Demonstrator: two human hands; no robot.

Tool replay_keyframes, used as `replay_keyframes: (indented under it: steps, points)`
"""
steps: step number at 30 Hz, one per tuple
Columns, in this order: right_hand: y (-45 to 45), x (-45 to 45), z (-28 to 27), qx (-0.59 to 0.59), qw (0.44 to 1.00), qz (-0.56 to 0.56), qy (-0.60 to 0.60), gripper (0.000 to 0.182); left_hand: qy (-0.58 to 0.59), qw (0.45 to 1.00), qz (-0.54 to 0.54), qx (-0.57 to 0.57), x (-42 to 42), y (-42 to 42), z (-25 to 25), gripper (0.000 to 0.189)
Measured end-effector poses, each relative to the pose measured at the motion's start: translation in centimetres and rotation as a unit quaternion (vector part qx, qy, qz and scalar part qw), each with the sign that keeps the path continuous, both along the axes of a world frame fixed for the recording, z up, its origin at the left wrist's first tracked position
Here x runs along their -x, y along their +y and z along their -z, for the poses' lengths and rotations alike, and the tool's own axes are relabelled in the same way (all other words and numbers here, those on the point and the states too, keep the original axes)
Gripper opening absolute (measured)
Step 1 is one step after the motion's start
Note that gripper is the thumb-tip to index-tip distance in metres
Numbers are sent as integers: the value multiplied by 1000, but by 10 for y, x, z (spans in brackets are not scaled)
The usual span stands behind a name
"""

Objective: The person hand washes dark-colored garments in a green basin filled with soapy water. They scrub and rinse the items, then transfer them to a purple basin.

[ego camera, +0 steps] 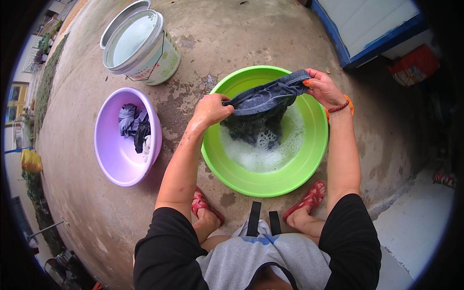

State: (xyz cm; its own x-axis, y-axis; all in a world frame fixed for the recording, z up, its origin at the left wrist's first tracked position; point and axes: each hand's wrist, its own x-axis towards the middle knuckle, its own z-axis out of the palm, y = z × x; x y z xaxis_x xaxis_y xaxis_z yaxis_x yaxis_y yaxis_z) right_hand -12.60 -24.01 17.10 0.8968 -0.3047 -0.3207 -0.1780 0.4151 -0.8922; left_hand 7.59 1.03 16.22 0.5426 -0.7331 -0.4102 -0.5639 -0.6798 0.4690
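Note:
A wet dark blue garment [266,99] is stretched by its waistband between my two hands above a green plastic basin [266,185]. My left hand [214,108] grips the band's left end, over the basin's rim. At the band's right end, my right hand [322,87] pinches the cloth between thumb and fingers, a red bead bracelet on its wrist. The garment's lower part hangs into sudsy water [253,157], and how far down it reaches is hidden. Foam rings the water's surface.
Left of the green basin stands a purple basin [112,159] holding several small garments [134,121]. Behind it is a bucket of water [152,61] with a lid against its far side. An orange object [348,105] shows partly behind my right wrist. A blue-edged white panel [366,25] stands at upper right.

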Motion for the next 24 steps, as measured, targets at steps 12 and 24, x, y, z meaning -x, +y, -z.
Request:
replay_keyframes:
  steps: [12,24]
  points:
    - [-14,5,-11,598,728,192,275,22,-23,876,-260,404,-43,16,-33,24]
    - [24,25,-109,117,938,-172,-275,27,324,810,-100,478,-6,48,-152,28]
